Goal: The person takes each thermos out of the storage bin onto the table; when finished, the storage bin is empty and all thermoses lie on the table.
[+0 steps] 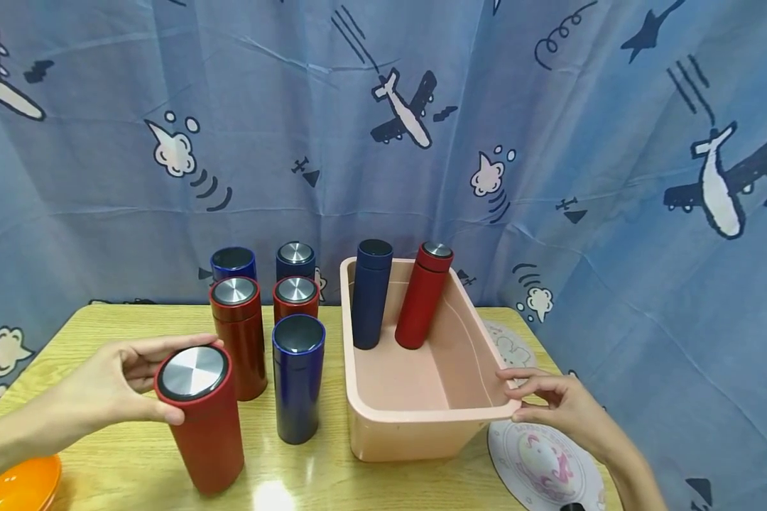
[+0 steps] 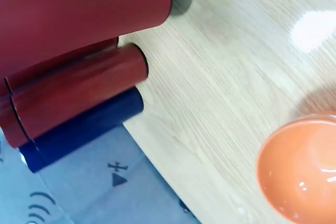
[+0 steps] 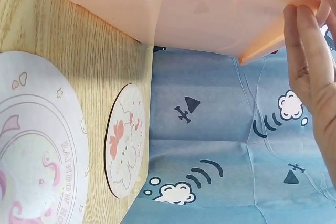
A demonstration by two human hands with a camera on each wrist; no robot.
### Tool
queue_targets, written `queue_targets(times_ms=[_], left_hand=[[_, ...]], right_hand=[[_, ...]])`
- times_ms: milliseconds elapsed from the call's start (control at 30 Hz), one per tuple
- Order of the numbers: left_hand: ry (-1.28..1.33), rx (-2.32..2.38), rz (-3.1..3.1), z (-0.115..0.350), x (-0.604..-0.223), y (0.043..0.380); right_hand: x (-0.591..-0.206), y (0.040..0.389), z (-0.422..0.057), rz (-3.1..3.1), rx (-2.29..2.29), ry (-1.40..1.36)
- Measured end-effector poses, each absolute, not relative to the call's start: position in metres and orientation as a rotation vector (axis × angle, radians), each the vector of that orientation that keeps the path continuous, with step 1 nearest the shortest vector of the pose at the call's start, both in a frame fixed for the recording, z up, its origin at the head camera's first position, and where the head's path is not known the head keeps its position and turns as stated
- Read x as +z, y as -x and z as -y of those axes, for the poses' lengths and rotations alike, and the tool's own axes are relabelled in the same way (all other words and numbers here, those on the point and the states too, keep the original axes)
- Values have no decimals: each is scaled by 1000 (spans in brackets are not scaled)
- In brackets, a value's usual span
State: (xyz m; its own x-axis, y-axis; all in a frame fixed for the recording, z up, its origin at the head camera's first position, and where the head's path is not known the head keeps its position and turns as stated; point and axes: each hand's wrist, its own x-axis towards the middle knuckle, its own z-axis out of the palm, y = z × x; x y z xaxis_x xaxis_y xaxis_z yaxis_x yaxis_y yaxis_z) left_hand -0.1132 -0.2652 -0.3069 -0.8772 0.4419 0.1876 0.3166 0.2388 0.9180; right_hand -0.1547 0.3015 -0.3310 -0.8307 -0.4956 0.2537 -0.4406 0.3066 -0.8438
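Evidently the left hand [image 1: 134, 387] is gripping a matte red bottle [image 1: 214, 447] near its lid, its grip curling round it, thumb and fingers bracketing the bottle; whether the base is touching the tabletop [image 1: 335, 490] I cannot tell. From that bottle, a glossy red bottle [image 1: 239, 355] is standing at one o'clock, a glossy blue bottle [image 1: 298, 394] at two o'clock, and an orange bowl [image 1: 25, 482] is sitting at eight o'clock. More bottles are standing behind the two glossy ones. Towards the right, the right hand [image 1: 559, 408] is pinching the rim of a peach tub [image 1: 415, 440] at its four o'clock corner, its grip nearly closing. Inside the tub, a navy bottle [image 1: 372, 298] is standing at eleven o'clock and another red bottle [image 1: 425, 298] at twelve. Beside the tub, a round mat [image 1: 518, 468] is lying at four o'clock.
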Motion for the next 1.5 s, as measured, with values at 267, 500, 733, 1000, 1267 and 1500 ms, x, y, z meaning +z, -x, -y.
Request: queue_targets(times_ms=[267, 500, 733, 1000, 1267, 1500], left_hand=[[-685, 1684, -2456, 275, -310, 124], [-596, 1630, -2465, 273, -314, 131], [-701, 1716, -2379, 265, -310, 141], [-709, 1704, -2352, 255, -307, 152], [-700, 1752, -2304, 251, -311, 158], [-827, 1801, -2196, 253, -313, 167]], right_hand=[[-334, 154, -301, -2454, -1612, 885], [-337, 153, -302, -2451, -1621, 882], [-338, 153, -303, -2449, -1633, 883], [-337, 152, -303, -2477, -1625, 874], [-335, 154, -302, -2460, -1615, 864], [-335, 155, -302, -2465, -1621, 889]])
